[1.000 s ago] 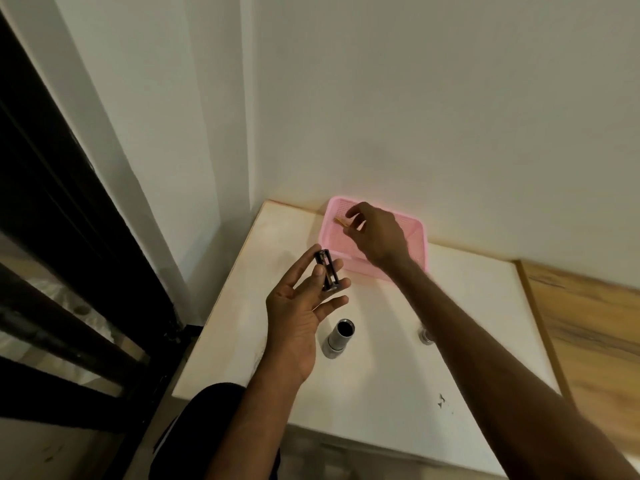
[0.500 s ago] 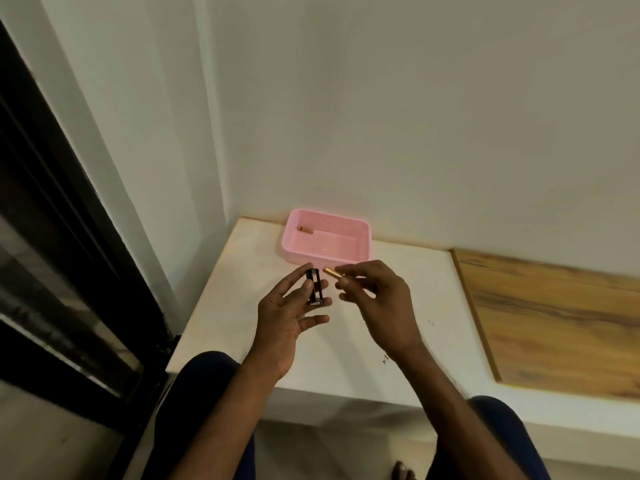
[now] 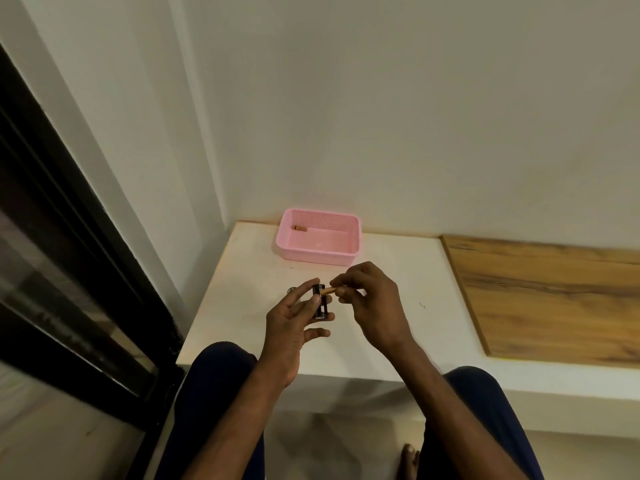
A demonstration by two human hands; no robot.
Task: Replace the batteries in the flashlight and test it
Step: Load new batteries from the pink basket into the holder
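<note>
My left hand (image 3: 294, 323) holds a small black battery holder (image 3: 320, 304) between thumb and fingers, over the white table (image 3: 398, 327). A copper-coloured battery (image 3: 328, 291) is pinched in my right hand (image 3: 372, 299), its tip touching the top end of the holder. One more battery (image 3: 300, 229) lies in the pink basket (image 3: 346, 252) at the back of the table. A bit of a silver flashlight part (image 3: 291, 290) peeks out behind my left fingers; the rest of the flashlight is hidden by my hands.
The table stands in a corner, white walls behind and to the left. A wooden board (image 3: 554, 299) covers the surface to the right. A dark-framed glass door (image 3: 69, 271) runs along the left. My knees are below the table's front edge.
My right hand took a battery from the pink basket and brought it back to the holder in my left hand. The camera tilted up and back, so the flashlight body is now hidden.
</note>
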